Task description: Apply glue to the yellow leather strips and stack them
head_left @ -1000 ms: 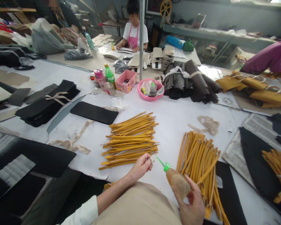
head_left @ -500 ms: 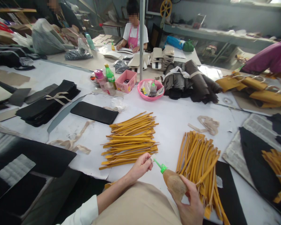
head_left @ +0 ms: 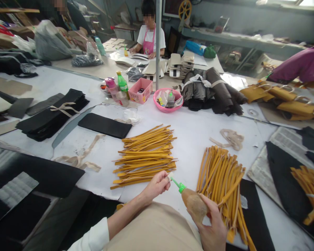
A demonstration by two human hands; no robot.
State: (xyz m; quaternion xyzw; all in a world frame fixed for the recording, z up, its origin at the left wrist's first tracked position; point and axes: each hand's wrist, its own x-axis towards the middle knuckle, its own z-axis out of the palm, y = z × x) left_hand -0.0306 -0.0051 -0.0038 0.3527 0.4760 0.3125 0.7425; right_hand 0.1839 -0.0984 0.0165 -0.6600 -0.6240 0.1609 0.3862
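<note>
In my right hand (head_left: 211,223) is a squeeze glue bottle (head_left: 195,205), brownish and stained, with a green cap and a thin green nozzle aimed up and left. My left hand (head_left: 158,184) pinches a small whitish piece (head_left: 170,175), its material too small to make out. The nozzle tip is at that piece; whether they touch I cannot tell. Just beyond my left hand lies a spread of mustard-yellow strips (head_left: 146,153). More yellow strips (head_left: 219,174) are heaped to the right, partly behind the bottle and my right hand.
A black stack (head_left: 104,125) and a tied black bundle (head_left: 53,115) lie left. Farther back stand a pink basket (head_left: 168,109), a pink box (head_left: 140,91) and a metal post (head_left: 158,45). Dark rolls (head_left: 211,90) lie behind. A co-worker (head_left: 149,35) sits across the table.
Both hands, the bottle and the whitish piece keep nearly the same positions. The whole view has shifted very slightly.
</note>
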